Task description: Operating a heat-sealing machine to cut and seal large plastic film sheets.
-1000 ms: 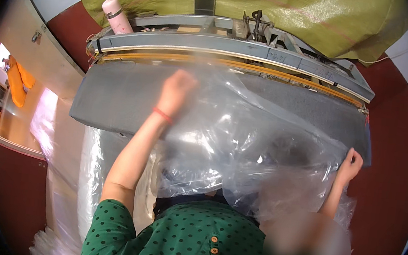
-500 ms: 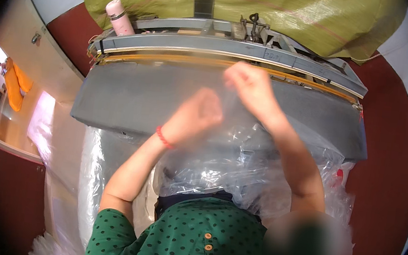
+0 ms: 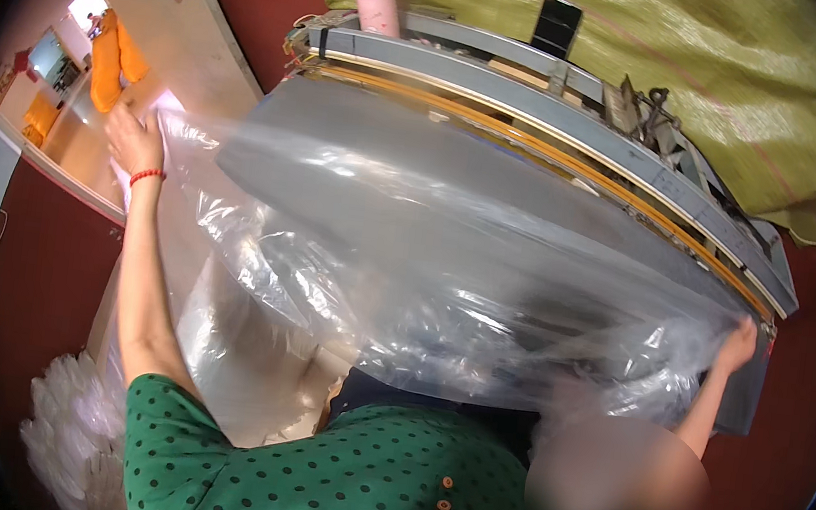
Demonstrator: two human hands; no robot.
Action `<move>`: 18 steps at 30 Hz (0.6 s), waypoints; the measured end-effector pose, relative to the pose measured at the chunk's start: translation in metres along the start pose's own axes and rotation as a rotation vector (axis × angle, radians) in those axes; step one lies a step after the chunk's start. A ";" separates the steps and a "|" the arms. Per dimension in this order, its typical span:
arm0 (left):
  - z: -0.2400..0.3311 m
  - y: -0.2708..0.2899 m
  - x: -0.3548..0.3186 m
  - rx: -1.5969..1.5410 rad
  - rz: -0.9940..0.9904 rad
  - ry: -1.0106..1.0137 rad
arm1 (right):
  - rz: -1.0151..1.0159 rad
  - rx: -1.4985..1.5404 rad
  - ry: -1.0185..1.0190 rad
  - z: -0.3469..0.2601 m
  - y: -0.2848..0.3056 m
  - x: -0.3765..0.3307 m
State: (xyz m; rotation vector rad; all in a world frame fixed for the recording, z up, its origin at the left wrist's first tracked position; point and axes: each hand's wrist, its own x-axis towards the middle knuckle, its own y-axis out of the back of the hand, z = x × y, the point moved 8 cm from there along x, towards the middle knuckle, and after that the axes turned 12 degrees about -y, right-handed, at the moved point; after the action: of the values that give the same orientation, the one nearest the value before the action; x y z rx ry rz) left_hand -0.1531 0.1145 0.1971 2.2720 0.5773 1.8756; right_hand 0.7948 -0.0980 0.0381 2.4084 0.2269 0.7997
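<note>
While the bare left hand (image 3: pixel 136 135) and bare right hand (image 3: pixel 739 343) stand wide apart, a clear, wrinkled plastic sheet (image 3: pixel 411 225) spans between them, over the long grey padded bench (image 3: pixel 344 107) (how much of it touches, I can't tell from here). The right fingers are closed on one end; the left ones, partly extended, seem to pinch the other. I'd call this the spreading-out step, and the next move calls, I think, for even tension and a firm grip at both ends.
</note>
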 end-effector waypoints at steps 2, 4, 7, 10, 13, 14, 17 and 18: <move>0.029 0.003 0.005 -0.260 0.163 0.035 | 0.037 -0.197 -0.104 0.036 0.010 0.013; 0.081 -0.076 -0.034 -0.696 -0.465 0.194 | 0.092 -0.280 -0.175 0.076 0.026 0.029; 0.126 -0.169 -0.112 -0.762 -0.765 -0.069 | 0.103 -0.540 -0.236 0.109 0.041 0.045; 0.155 -0.188 -0.110 -0.689 -0.804 -0.148 | -0.030 -0.720 -0.297 0.151 0.056 0.050; 0.153 -0.208 -0.107 -0.571 -0.880 -0.181 | 0.015 -0.795 -0.234 0.132 0.050 0.050; 0.158 -0.209 -0.101 -0.532 -0.934 -0.150 | -0.024 -0.838 -0.268 0.136 0.049 0.054; 0.154 -0.219 -0.096 -0.449 -1.005 -0.106 | -0.027 -0.814 -0.269 0.127 0.043 0.055; 0.152 -0.222 -0.098 -0.523 -1.066 -0.070 | -0.030 -0.813 -0.252 0.139 0.042 0.063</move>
State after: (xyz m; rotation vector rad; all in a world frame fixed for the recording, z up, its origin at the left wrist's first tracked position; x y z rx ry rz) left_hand -0.0655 0.3013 -0.0015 1.2529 0.8993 1.1858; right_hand 0.9267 -0.1776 0.0035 1.6974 -0.1447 0.4387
